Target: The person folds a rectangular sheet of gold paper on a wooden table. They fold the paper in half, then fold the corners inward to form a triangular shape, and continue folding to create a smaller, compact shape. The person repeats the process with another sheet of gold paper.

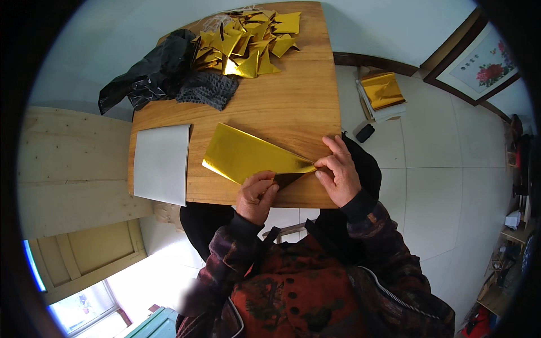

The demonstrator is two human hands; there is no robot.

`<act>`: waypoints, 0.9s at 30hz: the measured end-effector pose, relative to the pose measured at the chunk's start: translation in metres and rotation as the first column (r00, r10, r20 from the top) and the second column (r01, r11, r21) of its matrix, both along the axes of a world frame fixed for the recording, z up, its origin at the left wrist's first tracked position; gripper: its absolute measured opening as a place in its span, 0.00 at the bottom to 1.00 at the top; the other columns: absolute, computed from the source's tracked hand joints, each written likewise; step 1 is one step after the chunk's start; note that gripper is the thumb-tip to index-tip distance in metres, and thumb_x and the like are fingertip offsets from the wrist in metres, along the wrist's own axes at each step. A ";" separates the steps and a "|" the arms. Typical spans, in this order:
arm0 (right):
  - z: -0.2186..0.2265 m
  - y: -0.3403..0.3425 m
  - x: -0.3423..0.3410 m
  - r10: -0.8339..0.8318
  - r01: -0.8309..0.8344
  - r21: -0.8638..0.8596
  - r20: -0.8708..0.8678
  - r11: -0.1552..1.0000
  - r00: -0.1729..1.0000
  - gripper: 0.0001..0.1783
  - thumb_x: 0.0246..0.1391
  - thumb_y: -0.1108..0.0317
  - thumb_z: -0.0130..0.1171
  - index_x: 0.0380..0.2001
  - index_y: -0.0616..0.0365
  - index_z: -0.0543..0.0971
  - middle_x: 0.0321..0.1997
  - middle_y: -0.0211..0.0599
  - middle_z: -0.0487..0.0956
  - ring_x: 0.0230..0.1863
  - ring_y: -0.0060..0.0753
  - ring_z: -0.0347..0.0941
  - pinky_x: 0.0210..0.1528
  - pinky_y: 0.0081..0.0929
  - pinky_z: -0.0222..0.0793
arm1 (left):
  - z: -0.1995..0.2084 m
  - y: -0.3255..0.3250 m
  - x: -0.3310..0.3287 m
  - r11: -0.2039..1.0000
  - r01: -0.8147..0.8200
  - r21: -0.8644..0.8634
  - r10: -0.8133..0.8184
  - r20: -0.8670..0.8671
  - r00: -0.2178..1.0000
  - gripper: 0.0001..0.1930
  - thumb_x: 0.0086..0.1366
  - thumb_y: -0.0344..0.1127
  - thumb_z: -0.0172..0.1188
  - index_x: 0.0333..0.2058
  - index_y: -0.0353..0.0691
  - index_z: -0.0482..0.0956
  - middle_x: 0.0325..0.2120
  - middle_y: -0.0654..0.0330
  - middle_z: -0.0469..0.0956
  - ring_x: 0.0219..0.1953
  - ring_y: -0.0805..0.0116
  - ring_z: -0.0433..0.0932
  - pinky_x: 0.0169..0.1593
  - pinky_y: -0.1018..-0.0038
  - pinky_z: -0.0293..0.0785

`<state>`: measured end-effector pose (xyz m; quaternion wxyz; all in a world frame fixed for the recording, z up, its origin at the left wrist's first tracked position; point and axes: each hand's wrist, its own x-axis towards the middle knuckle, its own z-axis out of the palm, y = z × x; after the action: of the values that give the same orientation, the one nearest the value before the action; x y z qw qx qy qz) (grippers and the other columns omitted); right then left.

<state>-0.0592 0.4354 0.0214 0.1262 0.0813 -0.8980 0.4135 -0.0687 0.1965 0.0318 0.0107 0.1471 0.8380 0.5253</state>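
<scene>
A sheet of shiny gold foil paper, folded into a long shape, lies slanted across the near part of the wooden table. Its right end narrows to a point, which my right hand pinches between thumb and fingers. At the lower edge, my left hand grips the paper with thumb and forefinger, close to a dark, shadowed fold. Left of it rests a stack of pale grey sheets. A heap of folded gold paper pieces covers the far end of the table.
A black plastic bag and a dark grey textured cloth lie beside the heap. On the tiled floor to the right are a pile with gold sheets on top and a small black object. A framed flower picture leans at the wall.
</scene>
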 end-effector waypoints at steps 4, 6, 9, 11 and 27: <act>-0.003 -0.003 -0.004 -0.042 0.042 -0.020 0.000 0.999 0.999 0.08 0.45 0.74 0.66 0.28 0.56 0.76 0.65 0.46 0.67 0.69 0.59 0.56 0.65 0.45 0.57 | 0.011 0.002 -0.013 0.990 -0.052 -0.133 0.064 0.088 0.994 0.04 0.60 0.29 0.62 0.30 0.35 0.79 0.29 0.51 0.78 0.33 0.51 0.78 0.36 0.66 0.73; -0.003 -0.004 -0.005 -0.057 0.057 -0.016 0.000 0.998 0.998 0.08 0.45 0.74 0.66 0.27 0.56 0.75 0.65 0.46 0.67 0.69 0.59 0.56 0.66 0.45 0.57 | 0.013 0.005 -0.022 0.979 -0.051 -0.197 0.065 0.063 0.996 0.06 0.61 0.31 0.62 0.28 0.36 0.77 0.26 0.51 0.77 0.30 0.49 0.76 0.33 0.63 0.72; -0.003 -0.005 -0.008 -0.069 0.069 -0.009 -0.006 0.998 0.998 0.08 0.46 0.74 0.66 0.26 0.56 0.75 0.66 0.46 0.67 0.69 0.58 0.56 0.66 0.45 0.56 | 0.012 0.009 -0.032 0.958 -0.061 -0.280 0.072 0.030 0.997 0.09 0.62 0.34 0.61 0.26 0.37 0.75 0.25 0.50 0.76 0.30 0.47 0.76 0.32 0.60 0.71; -0.002 -0.006 -0.007 -0.076 0.076 0.006 -0.007 0.997 0.997 0.07 0.46 0.74 0.65 0.25 0.56 0.75 0.66 0.46 0.67 0.69 0.58 0.56 0.66 0.45 0.55 | 0.010 0.012 -0.034 0.943 -0.075 -0.324 0.080 0.003 0.997 0.10 0.62 0.36 0.61 0.26 0.38 0.75 0.26 0.51 0.77 0.30 0.46 0.76 0.32 0.58 0.71; 0.004 -0.011 -0.013 -0.122 0.122 0.090 -0.010 0.988 0.992 0.11 0.45 0.73 0.66 0.24 0.57 0.72 0.65 0.44 0.67 0.68 0.56 0.58 0.64 0.46 0.56 | 0.005 0.019 -0.040 0.863 -0.155 -0.481 0.122 -0.100 0.987 0.09 0.63 0.39 0.60 0.30 0.41 0.76 0.28 0.54 0.80 0.31 0.49 0.78 0.33 0.59 0.74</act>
<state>-0.0720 0.4244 0.0251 0.1494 0.0326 -0.9189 0.3637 -0.1082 0.2158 0.0373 -0.0182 0.0965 0.9516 0.2914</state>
